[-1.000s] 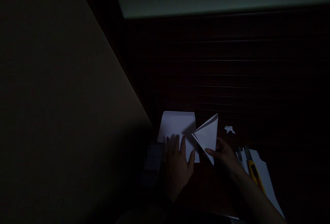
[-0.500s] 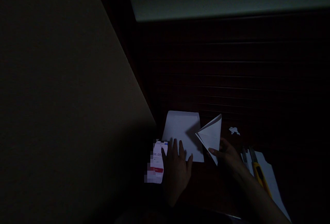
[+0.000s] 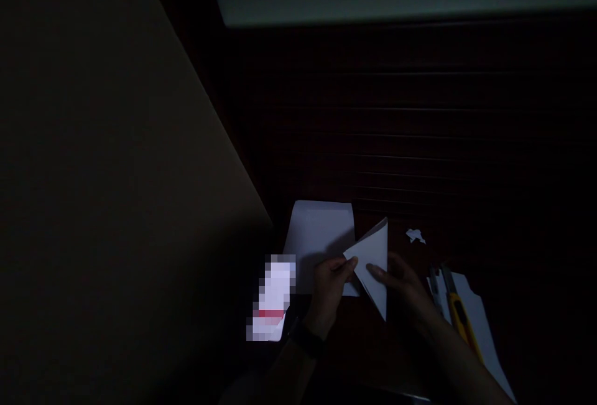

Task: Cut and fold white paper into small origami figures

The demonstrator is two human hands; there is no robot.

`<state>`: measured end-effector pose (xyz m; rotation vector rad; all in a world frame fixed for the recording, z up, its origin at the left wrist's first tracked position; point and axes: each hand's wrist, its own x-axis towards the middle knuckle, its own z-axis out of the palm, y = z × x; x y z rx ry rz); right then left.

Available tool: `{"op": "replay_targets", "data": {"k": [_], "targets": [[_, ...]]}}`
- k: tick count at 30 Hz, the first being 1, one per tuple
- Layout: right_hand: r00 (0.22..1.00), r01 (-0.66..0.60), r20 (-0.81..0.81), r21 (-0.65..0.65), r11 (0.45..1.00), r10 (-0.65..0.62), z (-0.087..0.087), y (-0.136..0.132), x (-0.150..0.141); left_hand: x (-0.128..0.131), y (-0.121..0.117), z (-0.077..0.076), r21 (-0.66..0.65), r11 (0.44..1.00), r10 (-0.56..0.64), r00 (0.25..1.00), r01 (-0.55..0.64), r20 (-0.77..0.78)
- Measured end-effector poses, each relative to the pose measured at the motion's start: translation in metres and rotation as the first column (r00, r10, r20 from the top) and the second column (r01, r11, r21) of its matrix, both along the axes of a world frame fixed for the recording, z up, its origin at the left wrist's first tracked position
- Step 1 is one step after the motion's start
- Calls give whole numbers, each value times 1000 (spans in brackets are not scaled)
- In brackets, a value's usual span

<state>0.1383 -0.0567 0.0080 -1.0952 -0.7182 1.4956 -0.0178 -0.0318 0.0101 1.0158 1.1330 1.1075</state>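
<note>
A white sheet of paper folded into a triangle (image 3: pixel 374 248) is held up between my two hands. My left hand (image 3: pixel 330 283) pinches its left corner with the thumb on top. On the other side, my right hand (image 3: pixel 402 277) grips the right edge, thumb across the front and fingers behind. The paper's layers stand slightly apart along the top edge. Beneath and left of it lies a flat white sheet (image 3: pixel 319 231), partly covered by my left hand. A lit phone (image 3: pixel 275 293), blurred by pixels, is beside my left wrist.
To the right, a yellow utility knife (image 3: pixel 461 321) rests on white paper (image 3: pixel 487 336), with another dark tool (image 3: pixel 435 283) beside it. Small paper scraps (image 3: pixel 415 235) lie farther back. A pale wall or panel (image 3: pixel 140 206) rises on the left. The scene is very dark.
My left hand has left the flat sheet beside the phone and now pinches the folded paper's left corner. The paper has come slightly lower in my right hand. The view has shifted a little.
</note>
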Motion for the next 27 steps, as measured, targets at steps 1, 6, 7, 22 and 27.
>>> {"op": "replay_targets", "data": {"k": [1, 6, 7, 22, 27], "targets": [[999, 34, -24, -15, 999, -34, 4, 1, 4, 3, 0, 0, -13, 999, -39, 999, 39, 9], [989, 134, -46, -96, 986, -139, 8, 3, 16, 22, -1, -4, -33, 975, -218, 975, 219, 29], [986, 162, -24, -109, 981, -166, 6, 4, 17, 25, -1, -5, -32, 971, -236, 971, 237, 32], [921, 350, 203, -65, 934, -331, -5, 9, 23, 34, 5, -5, -8, 981, -191, 981, 191, 44], [952, 294, 109, -76, 953, -285, -8, 9, 21, 34, 9, -1, 82, 983, -157, 986, 161, -57]]}}
